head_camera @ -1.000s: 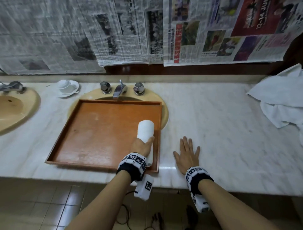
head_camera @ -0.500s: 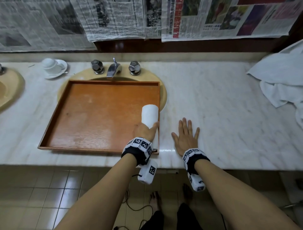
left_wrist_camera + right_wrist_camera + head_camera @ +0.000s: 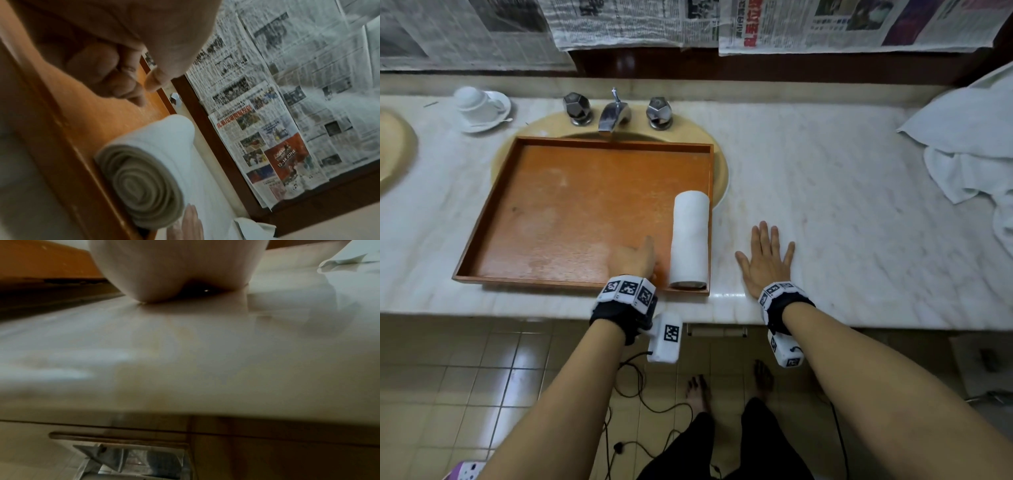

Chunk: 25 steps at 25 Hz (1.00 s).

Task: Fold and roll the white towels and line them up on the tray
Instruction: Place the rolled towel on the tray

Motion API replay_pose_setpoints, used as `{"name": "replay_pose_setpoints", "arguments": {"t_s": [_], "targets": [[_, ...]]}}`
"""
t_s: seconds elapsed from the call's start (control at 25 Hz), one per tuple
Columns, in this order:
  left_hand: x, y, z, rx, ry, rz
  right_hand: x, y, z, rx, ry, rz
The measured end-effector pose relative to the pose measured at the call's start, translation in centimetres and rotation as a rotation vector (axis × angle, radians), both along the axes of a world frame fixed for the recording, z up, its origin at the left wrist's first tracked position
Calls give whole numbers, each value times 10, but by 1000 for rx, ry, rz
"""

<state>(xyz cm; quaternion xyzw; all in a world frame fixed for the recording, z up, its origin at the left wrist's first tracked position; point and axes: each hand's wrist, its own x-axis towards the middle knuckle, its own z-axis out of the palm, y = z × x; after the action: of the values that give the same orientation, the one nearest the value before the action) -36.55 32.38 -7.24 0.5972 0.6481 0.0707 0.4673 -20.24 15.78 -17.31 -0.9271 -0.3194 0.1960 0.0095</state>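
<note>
— What lay around the hands?
— The marble counter [image 3: 842,212] bore the right hand [image 3: 765,260], flat with fingers spread. The wooden tray [image 3: 571,205] was under the left hand [image 3: 633,258], loosely curled, holding nothing.
— And the rolled towel [image 3: 690,240]?
— In the tray, just right of that left hand, against the tray's right wall.

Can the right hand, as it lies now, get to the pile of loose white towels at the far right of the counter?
Probably yes. The right hand lies flat on the pale marble counter, and nothing stands between it and the pile of loose white towels. It would still need a long sideways stretch.
</note>
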Motion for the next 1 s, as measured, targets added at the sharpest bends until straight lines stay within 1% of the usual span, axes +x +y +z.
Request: {"name": "replay_pose_setpoints", "arguments": {"t_s": [0.12,0.2,0.32,0.52,0.64,0.68,0.8,0.92,1.0], "targets": [[-13,-6,3,-227,-2,-108,0,-1,-1,-4,6,1],[-21,-13,3,-328,13,-127,0,0,0,-9,7,2],[-25,-20,3,-357,31,-77,1,1,3,-22,22,4],[-25,-19,1,-454,15,-64,3,1,5,-41,46,12],[-32,-18,-7,-508,36,-43,3,0,6,-46,52,15],[-34,-19,-11,-514,17,-14,3,1,6,-43,54,15],[-34,-18,-19,-542,-107,131,2,1,7,-45,58,15],[-29,-14,-25,-593,-188,186,3,1,7,-55,62,14],[-23,-10,-29,-616,-190,200,4,2,6,-61,63,14]]}}
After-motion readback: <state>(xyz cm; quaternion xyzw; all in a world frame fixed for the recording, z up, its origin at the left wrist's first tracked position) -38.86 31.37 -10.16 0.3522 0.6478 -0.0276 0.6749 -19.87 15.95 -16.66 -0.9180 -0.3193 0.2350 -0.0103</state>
